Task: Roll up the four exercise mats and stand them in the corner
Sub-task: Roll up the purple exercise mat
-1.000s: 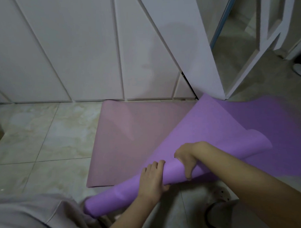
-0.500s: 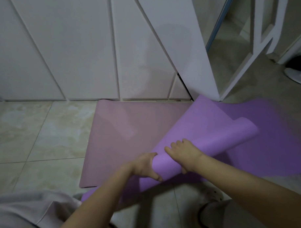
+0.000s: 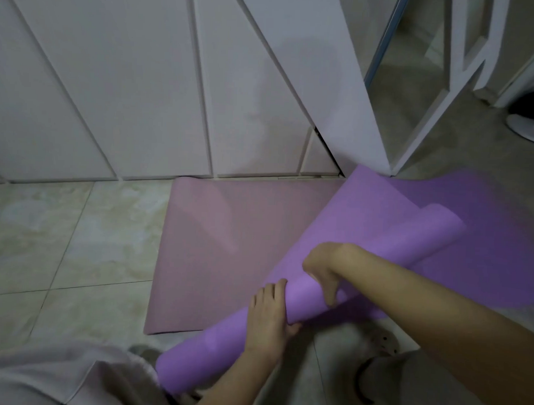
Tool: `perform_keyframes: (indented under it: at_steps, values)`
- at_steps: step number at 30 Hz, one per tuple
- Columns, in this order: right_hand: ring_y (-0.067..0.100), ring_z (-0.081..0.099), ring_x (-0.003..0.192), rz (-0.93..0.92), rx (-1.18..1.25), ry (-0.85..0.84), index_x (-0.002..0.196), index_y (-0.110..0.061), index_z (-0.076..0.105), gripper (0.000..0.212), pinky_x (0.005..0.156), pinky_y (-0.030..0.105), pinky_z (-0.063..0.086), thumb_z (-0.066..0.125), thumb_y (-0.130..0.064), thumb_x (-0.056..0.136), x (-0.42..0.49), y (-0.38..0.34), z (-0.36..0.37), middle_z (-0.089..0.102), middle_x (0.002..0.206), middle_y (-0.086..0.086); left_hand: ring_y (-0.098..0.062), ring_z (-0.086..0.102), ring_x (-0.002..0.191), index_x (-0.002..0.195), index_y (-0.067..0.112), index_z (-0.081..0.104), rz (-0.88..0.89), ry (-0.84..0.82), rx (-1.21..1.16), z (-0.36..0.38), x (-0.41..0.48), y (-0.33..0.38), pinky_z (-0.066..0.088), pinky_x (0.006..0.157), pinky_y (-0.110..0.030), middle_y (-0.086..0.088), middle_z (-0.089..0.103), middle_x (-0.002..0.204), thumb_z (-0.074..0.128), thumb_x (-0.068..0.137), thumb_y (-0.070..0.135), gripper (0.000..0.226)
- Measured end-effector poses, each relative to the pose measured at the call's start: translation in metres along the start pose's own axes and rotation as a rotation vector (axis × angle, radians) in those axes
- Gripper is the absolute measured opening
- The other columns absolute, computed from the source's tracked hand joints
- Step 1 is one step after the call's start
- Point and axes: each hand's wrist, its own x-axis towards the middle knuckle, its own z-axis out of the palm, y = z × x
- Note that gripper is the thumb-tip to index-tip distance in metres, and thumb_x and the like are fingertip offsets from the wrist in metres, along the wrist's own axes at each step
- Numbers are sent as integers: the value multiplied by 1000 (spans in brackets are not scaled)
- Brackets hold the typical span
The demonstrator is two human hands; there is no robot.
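Purple mat (image 3: pixel 364 236) is partly rolled. The tube runs from 7 o'clock up to 2 o'clock and overlaps the flat pink mat (image 3: pixel 228 246). Left hand (image 3: pixel 269 320) wraps the tube, and right hand (image 3: pixel 320 274) has its fingers curled over it just beside. Both grips sit mid-tube, so the far end looks loose and flared, and I'd guess it cones out. The open cabinet door (image 3: pixel 324 83) has its corner right by the mat's edge at 1 o'clock, so it could snag. There's room on the tile floor (image 3: pixel 61 240) at 9 o'clock.
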Motion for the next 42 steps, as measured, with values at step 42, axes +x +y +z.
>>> perform_keyframes:
  at_steps: [42]
  values:
    - [27,57,112,130,19,98,132,-12,39,80,87,32,42,80,-41,70,-3,13,30,55,127,8,-29,49,113,135,14,36,51,-316,-96,-10,41,1,38,91,-32,-8,48,127,72,71,30,75]
